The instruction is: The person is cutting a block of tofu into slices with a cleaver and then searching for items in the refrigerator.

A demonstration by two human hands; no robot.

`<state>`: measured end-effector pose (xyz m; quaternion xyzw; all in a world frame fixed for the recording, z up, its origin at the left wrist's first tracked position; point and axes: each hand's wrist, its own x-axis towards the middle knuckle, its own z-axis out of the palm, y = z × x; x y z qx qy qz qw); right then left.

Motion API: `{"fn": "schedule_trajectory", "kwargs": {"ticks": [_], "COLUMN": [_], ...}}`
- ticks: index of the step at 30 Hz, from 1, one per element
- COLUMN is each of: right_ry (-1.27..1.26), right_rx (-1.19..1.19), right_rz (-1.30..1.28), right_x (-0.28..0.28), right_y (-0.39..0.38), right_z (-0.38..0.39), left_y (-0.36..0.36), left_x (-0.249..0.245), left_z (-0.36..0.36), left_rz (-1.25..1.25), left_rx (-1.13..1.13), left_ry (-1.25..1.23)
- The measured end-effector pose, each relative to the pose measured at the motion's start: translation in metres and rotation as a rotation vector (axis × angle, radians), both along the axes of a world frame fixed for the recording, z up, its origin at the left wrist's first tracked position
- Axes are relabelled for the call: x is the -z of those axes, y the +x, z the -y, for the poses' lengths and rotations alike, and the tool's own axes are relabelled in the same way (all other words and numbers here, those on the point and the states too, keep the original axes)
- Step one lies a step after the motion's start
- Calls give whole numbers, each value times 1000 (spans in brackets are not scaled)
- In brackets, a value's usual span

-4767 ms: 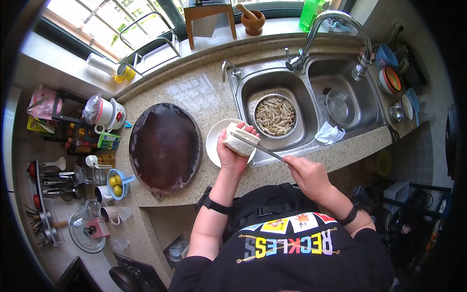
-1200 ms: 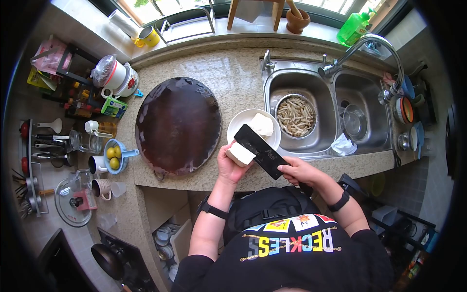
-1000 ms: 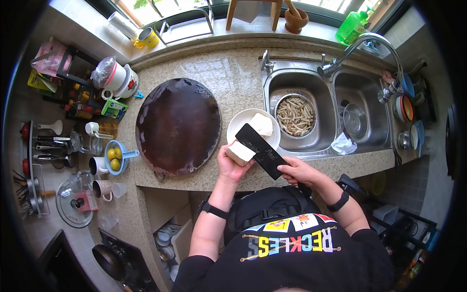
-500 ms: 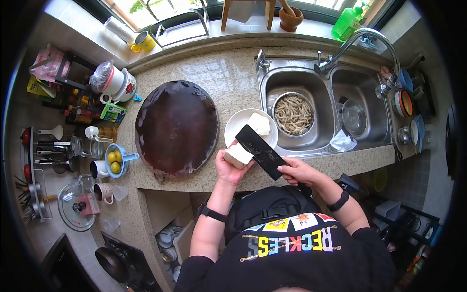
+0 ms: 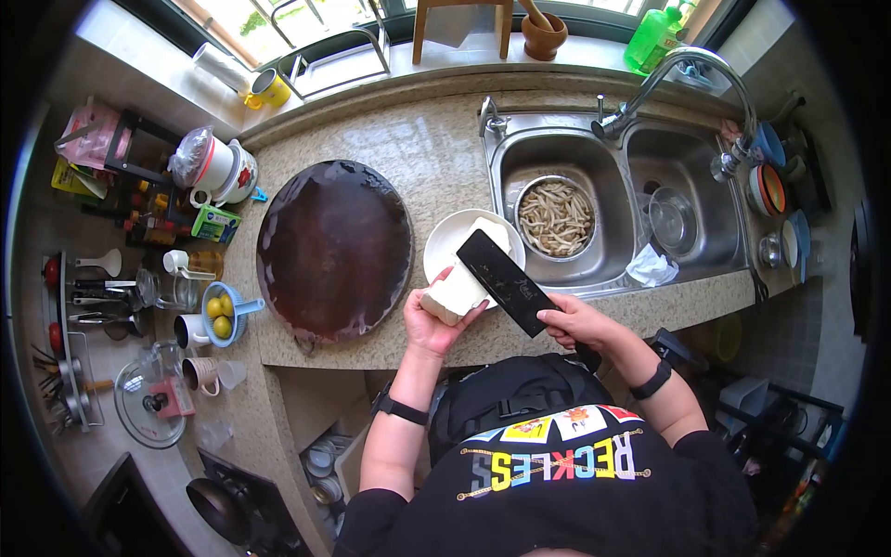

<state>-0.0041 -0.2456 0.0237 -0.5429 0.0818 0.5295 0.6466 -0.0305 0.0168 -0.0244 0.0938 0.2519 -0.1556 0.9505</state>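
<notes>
My left hand (image 5: 430,322) holds a white block of tofu (image 5: 449,297) over the counter's front edge, next to a white plate (image 5: 442,246). A second tofu piece (image 5: 492,229) lies on that plate, partly hidden by the blade. My right hand (image 5: 577,322) grips the handle of a black cleaver (image 5: 504,279), whose broad blade lies flat against the top of the held tofu. A large dark round cutting board (image 5: 334,248) sits on the counter to the left of both hands.
A double sink holds a metal bowl of pale strips (image 5: 555,214) in the left basin and a glass bowl (image 5: 670,216) in the right. A blue cup of lemons (image 5: 221,318), mugs and a rice cooker (image 5: 215,169) crowd the left counter. A mortar (image 5: 543,30) stands on the windowsill.
Earlier the tofu was held over the plate with the knife edge in it. One piece now lies on the plate; the cleaver lies flat on the remaining piece, hands slightly nearer the plate.
</notes>
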Motion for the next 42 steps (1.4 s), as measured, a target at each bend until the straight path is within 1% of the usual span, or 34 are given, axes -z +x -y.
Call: {"fn": "schedule_trajectory", "kwargs": {"ticks": [6, 11, 13, 14, 16, 20, 22, 26, 28, 32, 34, 36, 38, 39, 40, 42], "right_ry": [-34, -31, -36, -38, -37, -47, -47, -57, -57, -53, -45, -62, -67, -74, -73, -71], "right_rx": [126, 121, 116, 107, 99, 128, 137, 130, 114, 99, 95, 100, 94, 91, 90, 101], "right_rz": [83, 134, 153, 171, 192, 188, 197, 197, 205, 204, 203, 192, 200, 210, 211, 204], "right_x": [-7, -8, -8, -7, -5, -6, -7, -5, -3, -1, -1, -3, -4, -4, -4, -3], "right_y": [2, 1, -1, -2, -3, -4, -5, -6, -6, -8, -8, -7, -7, -6, -6, -6], "right_z": [5, 8, 8, 7, 6, 5, 6, 8, 7, 6, 6, 6, 6, 6, 6, 5], "left_y": [4, 10, 14, 15, 18, 19, 19, 18, 18, 13, 8, 5, 1, -2, -4, -9], "left_x": [0, 3, 6, 4, 0, 2, 6, 4, 1, 0, 3, 1, -8, -15, -13, -9], "left_z": [-1, -6, -6, -6, -3, -5, -8, -14, -16, -26, -35, -43, -50, -51, -54, -62], "left_rz": [-13, -27, -129, -127, -149, -188, -185, -174, -172, -170, -133, -137, -70, -54, -53, 0], "left_rx": [42, 118, 102, 102, 88, 116, 76, 126, 80, 88, 54, 19, 41, 12, 10, -49], "left_ry": [-19, -43, 12, 13, 92, 132, 132, 197, 237, 276, 298, 263, 239, 249, 250, 174]}}
